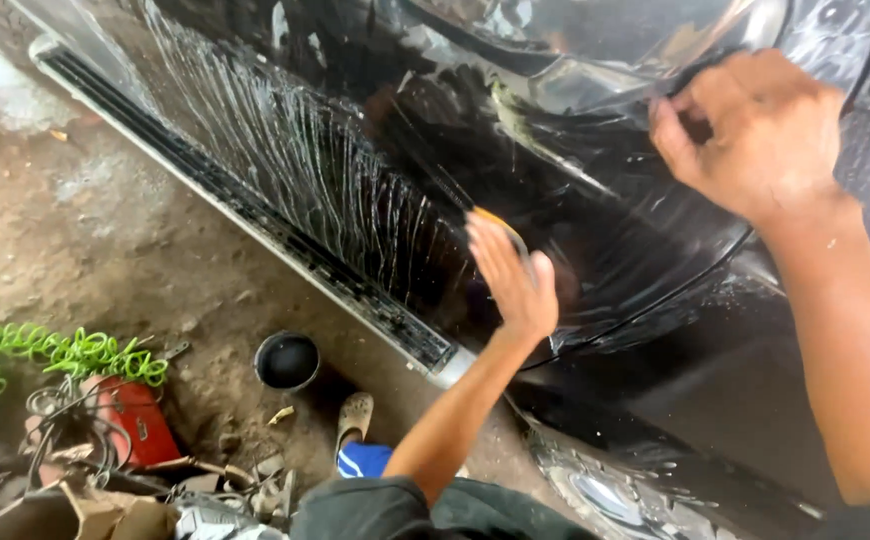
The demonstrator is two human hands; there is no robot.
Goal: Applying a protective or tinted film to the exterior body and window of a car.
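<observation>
Filling most of the view: a glossy black car body panel [645, 240], wet and reflective, streaked with thin white lines of soapy water toward its left part.
Film on panel: a clear sheet [595, 80] seemed to lie over the panel, its curved edge showing as a dark line below the hands; I could not tell exactly how far it reached.
Sill: a silver-edged running board [255, 215] ran diagonally under the panel, above bare dirt ground [105, 230].
Right hand: the right hand [755, 130] was up high on the panel, fingers curled in and pinching at the film's upper edge.
Left hand: the left hand [510, 275] lay flat on the panel lower down, fingers straight, pressing a small yellow squeegee [495, 222] against the wet surface; only its tip showed.
Ground clutter: a red toolbox [135, 420] with a green coiled hose [55, 355] sat at lower left, a small black bucket [287, 360] near a sandalled foot [355, 420].
Risk: likely a crease or trapped bubble if the pinched edge slipped while the squeegee pushed; grit from the dirt below could also get under the film.
</observation>
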